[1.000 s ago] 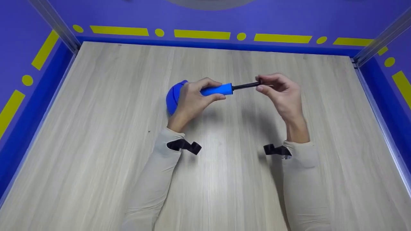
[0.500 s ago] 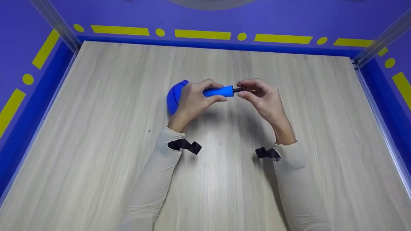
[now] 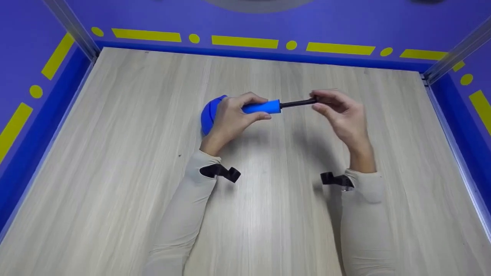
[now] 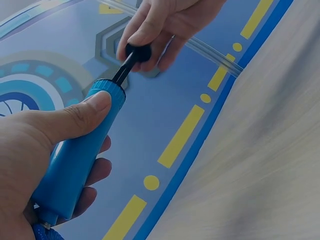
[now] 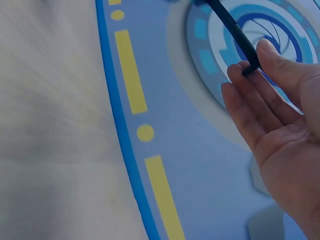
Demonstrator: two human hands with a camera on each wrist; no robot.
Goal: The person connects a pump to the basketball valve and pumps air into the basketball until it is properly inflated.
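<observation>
My left hand (image 3: pixel 230 120) is wrapped round the blue barrel of a hand pump (image 3: pixel 271 106). A blue ball (image 3: pixel 207 119) with dark lines sits at the barrel's left end, partly hidden behind that hand. From the barrel's right end a black plunger rod (image 3: pixel 297 103) sticks far out. My right hand (image 3: pixel 347 119) pinches the rod's end between thumb and fingers. In the left wrist view, the rod ends in a round black knob (image 4: pixel 140 53) at those fingertips. Blue netted material (image 4: pixel 47 232) shows at the barrel's lower end there.
Beneath both hands lies a light wood-grain table (image 3: pixel 264 214). Blue-purple walls (image 3: pixel 161 17) with yellow dashes and dots stand along its back and sides. Metal posts (image 3: pixel 78 32) mark the back corners.
Half a second ago my right hand had pushed the plunger nearly into the barrel. Now it has drawn back right, and the rod is long again. My left hand has stayed almost still.
</observation>
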